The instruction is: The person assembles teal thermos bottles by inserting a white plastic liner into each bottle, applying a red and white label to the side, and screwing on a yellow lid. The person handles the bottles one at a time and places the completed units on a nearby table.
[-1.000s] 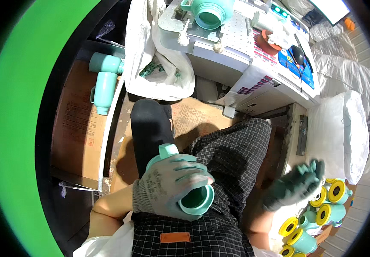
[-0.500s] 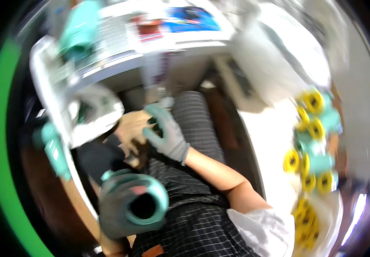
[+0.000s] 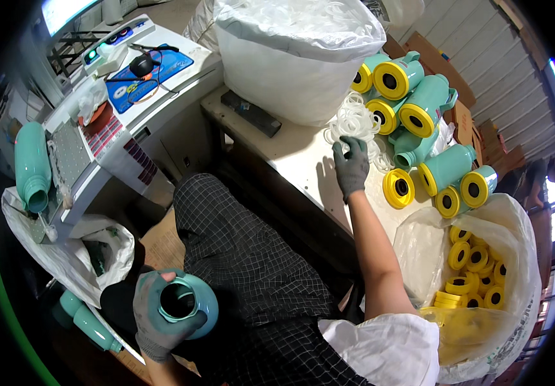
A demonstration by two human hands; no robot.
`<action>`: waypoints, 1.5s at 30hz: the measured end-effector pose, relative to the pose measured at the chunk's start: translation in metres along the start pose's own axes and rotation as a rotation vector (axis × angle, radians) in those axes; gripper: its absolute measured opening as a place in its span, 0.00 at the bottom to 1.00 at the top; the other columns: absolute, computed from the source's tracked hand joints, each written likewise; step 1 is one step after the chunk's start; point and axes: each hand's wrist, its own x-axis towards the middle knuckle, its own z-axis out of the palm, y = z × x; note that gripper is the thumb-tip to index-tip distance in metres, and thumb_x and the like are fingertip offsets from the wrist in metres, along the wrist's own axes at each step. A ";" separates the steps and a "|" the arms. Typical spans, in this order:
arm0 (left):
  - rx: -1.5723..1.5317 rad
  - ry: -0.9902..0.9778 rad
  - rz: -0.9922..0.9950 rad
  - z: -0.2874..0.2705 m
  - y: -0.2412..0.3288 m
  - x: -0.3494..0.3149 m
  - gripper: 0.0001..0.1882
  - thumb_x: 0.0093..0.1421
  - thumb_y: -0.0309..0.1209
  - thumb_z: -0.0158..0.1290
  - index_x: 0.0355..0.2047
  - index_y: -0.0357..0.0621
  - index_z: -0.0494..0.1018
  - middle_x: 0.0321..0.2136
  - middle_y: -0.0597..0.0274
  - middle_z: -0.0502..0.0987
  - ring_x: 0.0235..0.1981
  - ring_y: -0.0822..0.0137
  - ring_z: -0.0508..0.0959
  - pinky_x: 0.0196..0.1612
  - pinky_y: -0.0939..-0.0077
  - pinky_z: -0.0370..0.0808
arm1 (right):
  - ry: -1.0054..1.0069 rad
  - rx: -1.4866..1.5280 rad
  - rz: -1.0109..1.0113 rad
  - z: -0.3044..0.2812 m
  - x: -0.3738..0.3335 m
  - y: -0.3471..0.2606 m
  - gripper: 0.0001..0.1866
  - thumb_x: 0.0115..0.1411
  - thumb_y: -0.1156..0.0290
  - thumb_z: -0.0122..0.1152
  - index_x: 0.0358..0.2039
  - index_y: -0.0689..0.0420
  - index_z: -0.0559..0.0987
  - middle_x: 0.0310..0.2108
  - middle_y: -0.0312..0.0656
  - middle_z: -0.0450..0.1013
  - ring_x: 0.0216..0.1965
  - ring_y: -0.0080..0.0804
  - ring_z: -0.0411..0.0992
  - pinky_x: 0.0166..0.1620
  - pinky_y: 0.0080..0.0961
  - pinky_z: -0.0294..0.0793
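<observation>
Holding a teal bottle (image 3: 205, 307) low over the lap, that gloved left hand (image 3: 151, 315) has its grip wrapped snugly around the side, open mouth facing up. The right hand (image 3: 352, 166), gloved too, is stretched way out over the white table (image 3: 297, 157), fingers a bit curled with a gap between thumb and the rest, right by a messy pile of clear rings (image 3: 353, 119). Honestly can't tell from here if the fingertips are touching any. Just beside the pile there's a loose yellow ring (image 3: 398, 188), then a heap of teal bottles with yellow ends (image 3: 445, 106), most lying on their sides. Closer to the person, a clear plastic bag (image 3: 517, 222) is loaded with more yellow rings (image 3: 477, 257). Behind the pile sits a big white sack (image 3: 277, 80) full of clear stuff, with a dark bar (image 3: 250, 114) lying next to it. Over on the person's left, another teal bottle (image 3: 32, 157) lies on a metal plate, and a black mouse (image 3: 141, 65) sits on a blue mat (image 3: 176, 63).
</observation>
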 end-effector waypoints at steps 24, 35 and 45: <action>0.469 0.017 0.459 0.019 0.044 0.014 0.31 0.52 0.37 0.72 0.53 0.39 0.76 0.49 0.47 0.77 0.48 0.41 0.76 0.55 0.46 0.73 | -1.045 1.540 -0.297 0.044 -0.165 -0.204 0.19 0.69 0.57 0.60 0.46 0.62 0.80 0.37 0.45 0.82 0.27 0.31 0.80 0.28 0.23 0.78; 0.425 0.129 0.453 0.004 0.026 -0.005 0.17 0.50 0.35 0.71 0.32 0.44 0.73 0.37 0.53 0.77 0.43 0.46 0.76 0.49 0.48 0.73 | -0.850 0.763 -1.041 -0.007 -0.171 -0.243 0.23 0.64 0.46 0.58 0.42 0.54 0.84 0.41 0.38 0.77 0.42 0.41 0.78 0.46 0.41 0.79; 0.472 0.013 0.463 -0.007 0.031 0.006 0.18 0.48 0.36 0.72 0.23 0.47 0.70 0.25 0.58 0.69 0.32 0.50 0.70 0.40 0.53 0.67 | -1.208 0.708 -0.948 -0.020 -0.170 -0.248 0.27 0.55 0.44 0.63 0.38 0.57 0.84 0.46 0.44 0.76 0.54 0.45 0.71 0.56 0.44 0.72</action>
